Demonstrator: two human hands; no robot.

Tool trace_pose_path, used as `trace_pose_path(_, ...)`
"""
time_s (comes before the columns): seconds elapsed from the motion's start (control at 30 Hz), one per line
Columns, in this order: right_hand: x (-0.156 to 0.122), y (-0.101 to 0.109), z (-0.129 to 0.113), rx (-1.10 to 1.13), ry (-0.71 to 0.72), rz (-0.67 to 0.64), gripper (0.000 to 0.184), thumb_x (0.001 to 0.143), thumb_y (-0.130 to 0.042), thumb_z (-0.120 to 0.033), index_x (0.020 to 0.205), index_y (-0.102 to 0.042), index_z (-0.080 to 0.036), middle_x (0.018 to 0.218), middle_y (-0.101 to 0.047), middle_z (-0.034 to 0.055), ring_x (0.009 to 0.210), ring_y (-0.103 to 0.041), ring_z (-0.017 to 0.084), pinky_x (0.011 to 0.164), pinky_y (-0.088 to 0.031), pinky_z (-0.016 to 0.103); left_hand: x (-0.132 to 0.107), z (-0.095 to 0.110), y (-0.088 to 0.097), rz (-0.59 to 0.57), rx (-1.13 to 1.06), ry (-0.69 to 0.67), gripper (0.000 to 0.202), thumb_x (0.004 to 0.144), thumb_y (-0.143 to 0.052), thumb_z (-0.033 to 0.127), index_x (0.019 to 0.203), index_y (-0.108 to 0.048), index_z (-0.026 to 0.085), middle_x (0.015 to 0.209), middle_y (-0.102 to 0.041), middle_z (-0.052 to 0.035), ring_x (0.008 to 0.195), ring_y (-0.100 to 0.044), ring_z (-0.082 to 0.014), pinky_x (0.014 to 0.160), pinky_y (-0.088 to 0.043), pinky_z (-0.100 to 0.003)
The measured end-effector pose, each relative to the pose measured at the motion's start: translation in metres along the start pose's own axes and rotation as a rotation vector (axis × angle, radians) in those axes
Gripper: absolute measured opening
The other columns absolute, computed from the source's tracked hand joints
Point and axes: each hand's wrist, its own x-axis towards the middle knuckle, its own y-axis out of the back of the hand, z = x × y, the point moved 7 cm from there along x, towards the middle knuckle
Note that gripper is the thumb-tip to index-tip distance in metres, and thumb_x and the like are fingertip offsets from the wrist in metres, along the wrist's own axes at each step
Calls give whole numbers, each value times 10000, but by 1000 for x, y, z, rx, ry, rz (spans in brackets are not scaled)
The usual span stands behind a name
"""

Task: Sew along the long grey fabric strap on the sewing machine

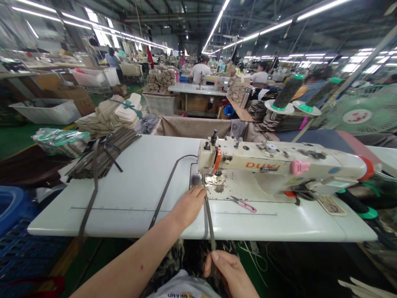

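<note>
A long dark grey fabric strip (209,215) runs from the needle area of a white sewing machine (273,161) down over the table's front edge. Close in front of the presser foot, my left hand (190,205) has its fingers pressed together on the strip. Below the table edge, my right hand (228,267) pinches the strip between thumb and fingers. More of the strip (166,190) comes out behind the needle, curves left and hangs over the front edge. Pink-handled thread snips (245,204) lie on the table right of my left hand.
A bundle of grey strips (99,155) rests on the table's left, one strip dangling over the edge. Beyond it sit wrapped thread spools (62,138). Thread cones (285,93) and a green fan (359,111) stand back right. A blue basket (18,231) is at the left.
</note>
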Motion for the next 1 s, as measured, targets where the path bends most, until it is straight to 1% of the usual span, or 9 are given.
trace_pose_path(0.17,4,4,8,-78,33,-55,571,971,-600,-665,723,-787,-186,749,-720,71,761,-633,230,780,-478,348,5,1,0,-16,49,24,326,1007,-507,89,1328,-554,114,1398,-612,-177,1326,-595,-290,1200,-470,-467)
trace_pose_path(0.33,0,5,10,-113,40,-58,611,945,-613,-697,691,-794,-171,716,-704,71,721,-611,218,728,-465,324,6,1,0,-3,66,20,337,1004,-542,113,1341,-551,123,1368,-625,-153,1324,-592,-279,1200,-475,-437)
trace_pose_path(0.47,-7,1,-1,-47,60,-57,537,968,-630,-634,728,-823,-194,766,-717,66,801,-648,239,818,-471,343,3,4,0,10,87,-22,284,991,-574,87,1269,-604,135,1299,-655,-126,1254,-627,-272,1181,-495,-417)
trace_pose_path(0.57,-8,-5,-14,-12,132,-133,523,959,-648,-633,712,-848,-217,760,-720,73,843,-674,264,855,-482,367,0,6,-1,17,111,-64,264,978,-599,80,1237,-623,123,1263,-666,-122,1249,-626,-281,1199,-479,-423)
trace_pose_path(0.7,-7,-9,-23,-40,167,-214,446,918,-715,-626,762,-880,-241,881,-742,97,942,-691,284,903,-503,392,-2,4,-6,27,119,-69,273,999,-583,106,1269,-615,127,1277,-663,-122,1274,-617,-271,1218,-459,-425)
trace_pose_path(0.8,-7,-6,-24,-64,174,-179,376,878,-781,-595,799,-876,-241,942,-758,101,993,-701,292,942,-513,401,-3,2,-10,17,129,-66,279,1010,-561,105,1283,-614,121,1289,-665,-132,1291,-612,-273,1199,-476,-420)
trace_pose_path(0.87,-6,-4,-21,-41,163,-131,361,888,-785,-565,819,-858,-219,950,-780,106,1013,-714,292,967,-517,402,-4,3,-11,7,138,-74,287,1013,-551,101,1294,-611,106,1289,-669,-139,1299,-608,-279,1192,-482,-421)
trace_pose_path(0.93,-3,-4,-13,77,122,-87,358,893,-786,-544,870,-824,-189,940,-804,116,970,-742,273,918,-546,376,-4,5,-11,-1,144,-85,289,1013,-550,99,1295,-610,95,1290,-669,-142,1298,-608,-286,1189,-484,-424)
trace_pose_path(1.0,2,-7,-2,279,62,-82,411,877,-785,-566,983,-768,-169,818,-810,116,760,-761,238,718,-573,318,-3,7,-9,-6,147,-91,278,1008,-550,93,1278,-616,98,1293,-667,-139,1300,-605,-290,1186,-487,-425)
